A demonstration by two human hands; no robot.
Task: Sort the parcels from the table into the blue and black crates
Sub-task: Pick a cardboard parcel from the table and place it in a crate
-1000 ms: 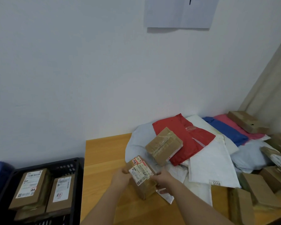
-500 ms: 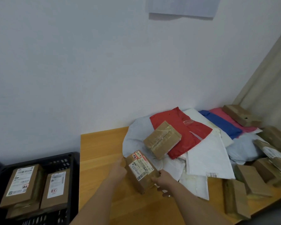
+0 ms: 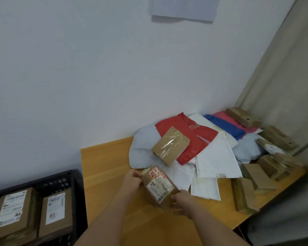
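Note:
A brown cardboard parcel [image 3: 158, 186] with a white shipping label and a red-edged sticker is held just above the wooden table [image 3: 105, 157]. My left hand [image 3: 132, 181] grips its far left end and my right hand [image 3: 182, 201] grips its near right end. The black crate [image 3: 68, 176] stands at the lower left, beside the table's left edge, with two labelled brown boxes [image 3: 12, 210] inside. The blue crate is out of view.
A heap of parcels fills the table's back right: a taped brown box [image 3: 171, 145] on a red bag [image 3: 194, 137], white mailers [image 3: 217, 160], blue and pink bags [image 3: 228, 126], and several brown boxes [image 3: 245, 196] toward the right edge. A curtain [image 3: 283, 77] hangs at right.
The view has shifted right, so the blue crate has left the frame. The parcel in both hands has tilted, its label now running away from me, and sits slightly lower in view.

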